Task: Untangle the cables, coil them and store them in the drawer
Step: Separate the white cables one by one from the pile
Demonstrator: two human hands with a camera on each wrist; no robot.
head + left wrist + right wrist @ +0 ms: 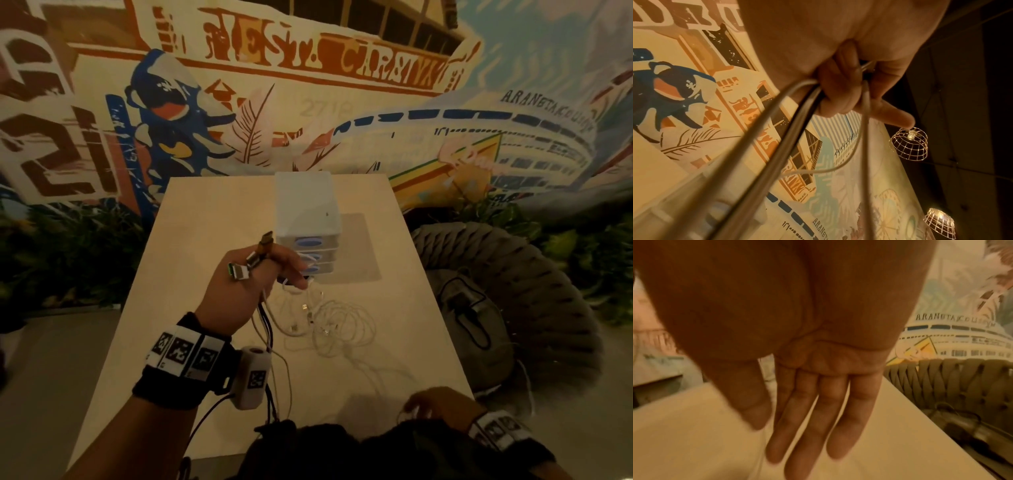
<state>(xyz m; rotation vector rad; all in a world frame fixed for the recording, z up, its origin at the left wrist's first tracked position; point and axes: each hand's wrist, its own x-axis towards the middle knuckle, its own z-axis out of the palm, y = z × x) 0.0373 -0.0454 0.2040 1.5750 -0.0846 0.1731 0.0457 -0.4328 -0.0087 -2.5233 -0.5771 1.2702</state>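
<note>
My left hand is raised above the pale table and grips a bundle of cables by their plug ends, which stick up out of the fist. The black and white leads hang down past my wrist toward the front edge. A loose tangle of white cables lies on the table right of that hand. Behind it stands a small white drawer unit with three blue-handled drawers, all closed. My right hand hovers low at the table's front right, fingers straight, holding nothing.
A woven grey chair with a dark bag on its seat stands close to the table's right edge. A painted mural wall rises behind the table. Grey floor shows left of the table.
</note>
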